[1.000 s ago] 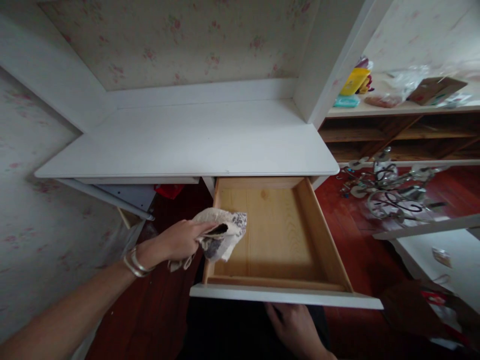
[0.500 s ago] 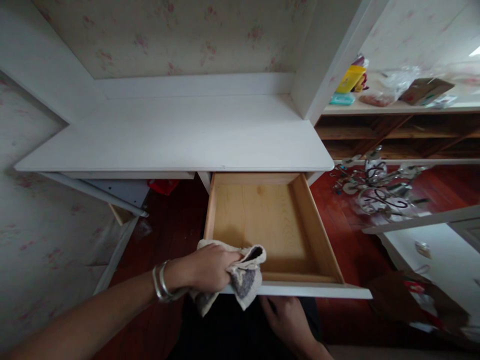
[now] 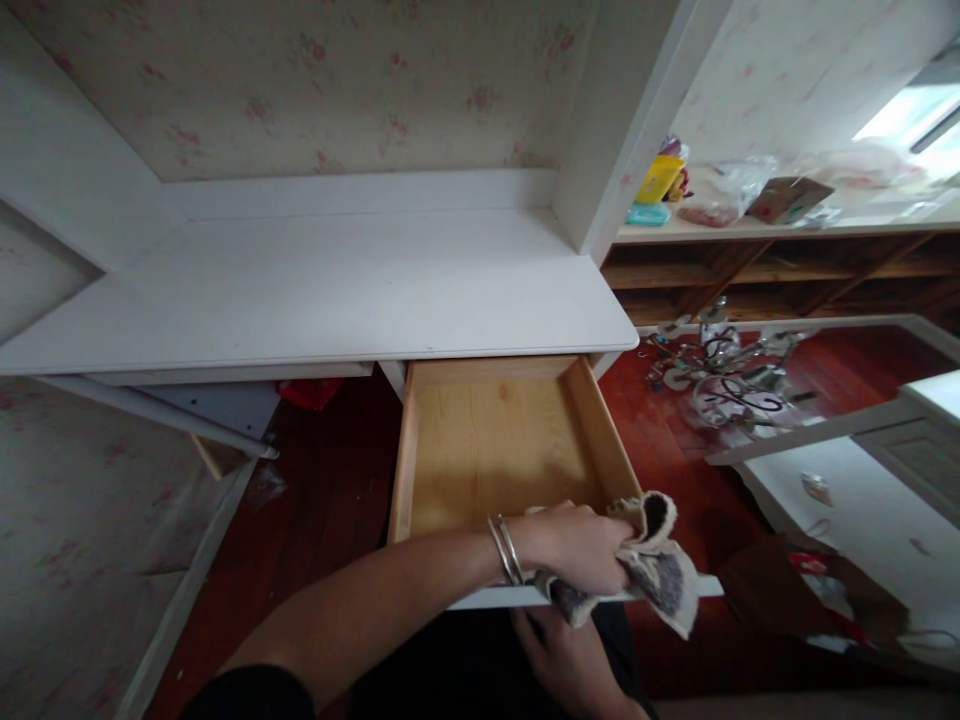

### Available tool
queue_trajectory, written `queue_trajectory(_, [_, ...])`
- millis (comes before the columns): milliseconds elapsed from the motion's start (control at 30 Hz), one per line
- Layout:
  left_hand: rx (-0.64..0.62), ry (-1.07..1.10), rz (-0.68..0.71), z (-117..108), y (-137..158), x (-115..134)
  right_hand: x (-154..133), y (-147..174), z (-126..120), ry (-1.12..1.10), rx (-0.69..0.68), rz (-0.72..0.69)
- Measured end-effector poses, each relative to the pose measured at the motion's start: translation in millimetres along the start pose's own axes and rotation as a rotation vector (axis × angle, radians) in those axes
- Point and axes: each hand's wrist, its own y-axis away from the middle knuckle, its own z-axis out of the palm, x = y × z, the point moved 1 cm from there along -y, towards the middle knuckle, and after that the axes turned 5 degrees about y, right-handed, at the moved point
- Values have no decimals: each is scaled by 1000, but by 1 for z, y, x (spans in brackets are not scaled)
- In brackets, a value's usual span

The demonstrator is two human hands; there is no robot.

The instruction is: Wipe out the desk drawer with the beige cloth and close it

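My left hand [image 3: 585,548], with silver bangles at its wrist, is closed around a beige and grey cloth [image 3: 669,580]. It presses the cloth over the top edge of the drawer front, near the right corner. The pulled-out wooden drawer [image 3: 606,440] has a bare light-wood floor and a white front [image 3: 491,598]. Below that front, close to my lap, is my right hand [image 3: 568,655]; its fingers are mostly hidden behind the drawer front, so its grip does not show.
The white desk [image 3: 337,290] spans the space ahead. On the red floor to the right lies a chandelier [image 3: 735,375], near a white furniture piece [image 3: 847,500] and an open cardboard box [image 3: 757,585]. A low shelf [image 3: 810,232] along the wall carries bags and a small carton [image 3: 787,198].
My left hand has slid the cloth rightward along the drawer's front edge, from its left part to near the right corner. My right hand stays under the front. The view has shifted slightly right.
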Motion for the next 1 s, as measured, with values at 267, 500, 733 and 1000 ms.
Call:
queue_trajectory(267, [150, 45, 106, -26, 15, 4, -2, -2, -3, -64, -93, 56])
queue_trajectory(500, [361, -462, 697, -27, -14, 20, -1, -3, -6, -69, -69, 43])
queue_trajectory(733, [338, -724, 636, -15, -71, -44, 2, 2, -2, -45, -51, 54])
queue_trajectory(1000, [479, -677, 335, -98, -95, -95, 7, 4, 4, -62, -50, 38])
